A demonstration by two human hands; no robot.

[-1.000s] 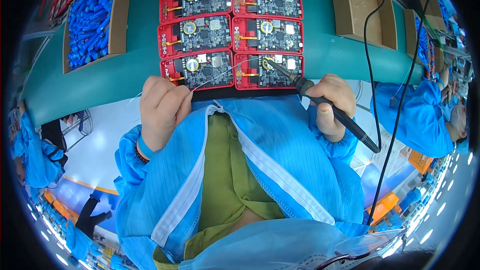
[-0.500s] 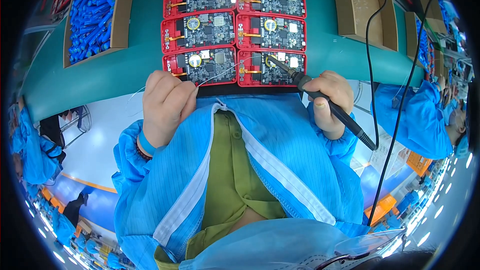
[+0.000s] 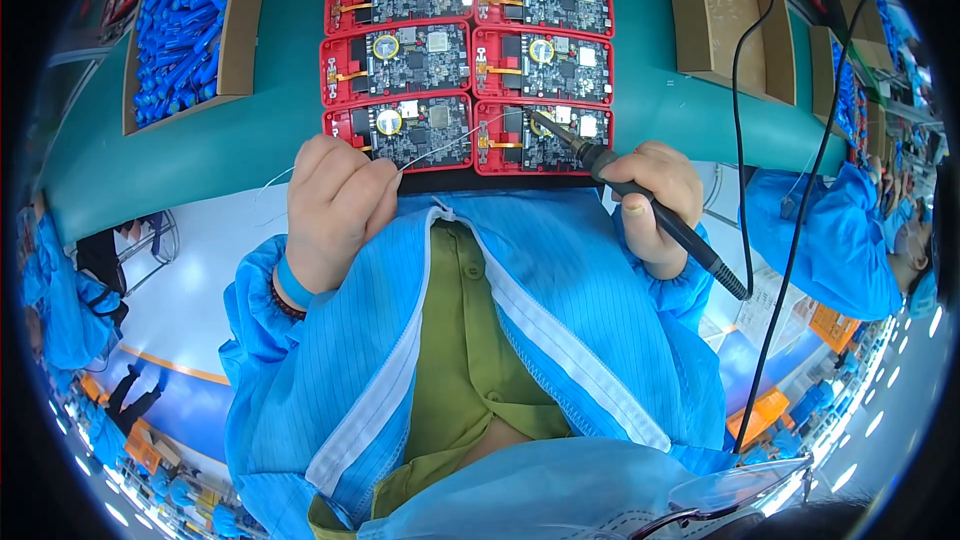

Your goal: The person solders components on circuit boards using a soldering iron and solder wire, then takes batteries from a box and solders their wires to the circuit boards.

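Observation:
My left hand (image 3: 335,210) pinches a thin solder wire (image 3: 445,145) that runs right, up toward the nearest right circuit board (image 3: 545,137). In my right hand (image 3: 655,205) is a black soldering iron (image 3: 640,202), held like a pen, its tip resting on that board near a round gold-ringed part. The nearest left board (image 3: 400,130) lies just above my left fingers. Both boards sit in red frames, the front row of a grid of red-framed boards (image 3: 465,35) on a green table (image 3: 210,150).
A cardboard box of blue parts (image 3: 185,25) stands at the back left. An open cardboard box (image 3: 730,20) stands at the back right. The iron's black cable (image 3: 740,130) loops up on the right. Another person in a blue sleeve (image 3: 835,240) works at the right.
The iron's tip and the wire's end have come together on the nearest right board. The view has shifted slightly, so the boards sit lower in the picture.

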